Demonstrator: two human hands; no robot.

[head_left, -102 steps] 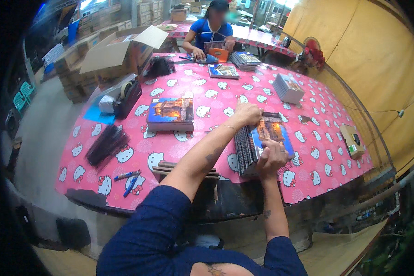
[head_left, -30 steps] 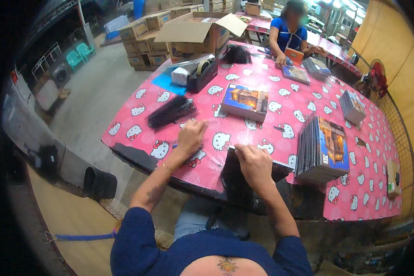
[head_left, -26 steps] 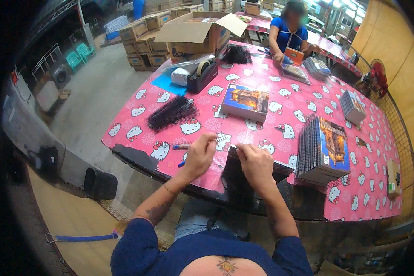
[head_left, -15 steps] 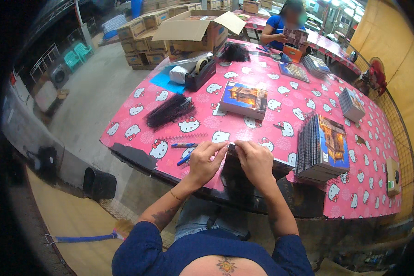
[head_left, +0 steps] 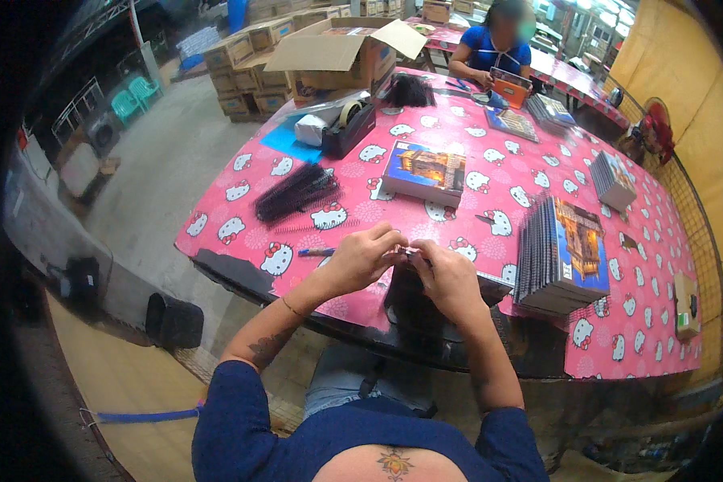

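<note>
My left hand [head_left: 364, 257] and my right hand [head_left: 446, 277] meet fingertip to fingertip at the near edge of the pink patterned table [head_left: 490, 193]. Both pinch a thin dark piece [head_left: 406, 252] between them; it is mostly hidden and too small to make out. Right below the hands a black block [head_left: 406, 301] sits at the table's edge. A blue pen [head_left: 316, 251] lies just left of my left hand. A loose pile of black binding coils [head_left: 297, 193] lies further left.
A row of spiral-bound books [head_left: 561, 255] stands on edge at the right. A flat stack of books [head_left: 426, 171] lies mid-table, a smaller stack [head_left: 614, 181] far right. A tape dispenser [head_left: 347, 127], an open cardboard box [head_left: 337, 52] and a seated person [head_left: 494, 50] are at the far end.
My left hand came in from the pens and coils on the left to join my right hand. Both hands then rose slightly, pinching the thin piece. Before that they were at the row of books.
</note>
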